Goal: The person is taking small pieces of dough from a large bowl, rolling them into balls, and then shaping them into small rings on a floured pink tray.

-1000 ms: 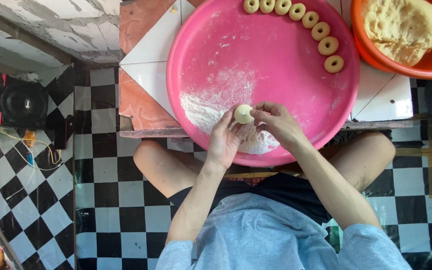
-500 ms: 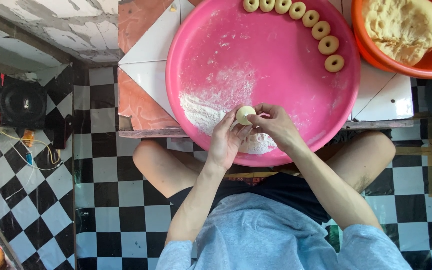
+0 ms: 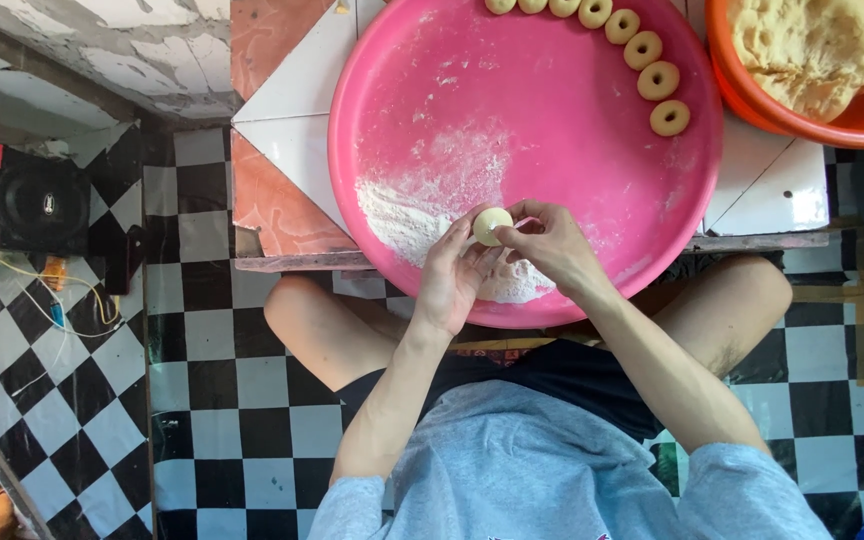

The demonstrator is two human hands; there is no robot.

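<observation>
Pink round tray (image 3: 552, 90), orange bowl (image 3: 852, 125), pale dough (image 3: 812, 45), white flour (image 3: 412, 205), black-and-white checkered floor (image 3: 202, 400)

left hand (image 3: 452, 275) mid-frame, palm turned up, fingers curled, tips pinched together, right hand (image 3: 550, 245) just beside it, fingertips meeting the left's, both forearms bare, angling up from lower frame, converging at centre

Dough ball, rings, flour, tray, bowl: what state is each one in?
Dough ball: round, no hole visible, held over the tray by both hands.
Left hand: fingers curled on the ball.
Right hand: fingertips pinching the ball.
Rings: shaped with holes, lined along the tray's edge.
Flour: loose heap, spread thin around.
Tray: dusted with flour.
Bowl: holds a lump of dough.
</observation>
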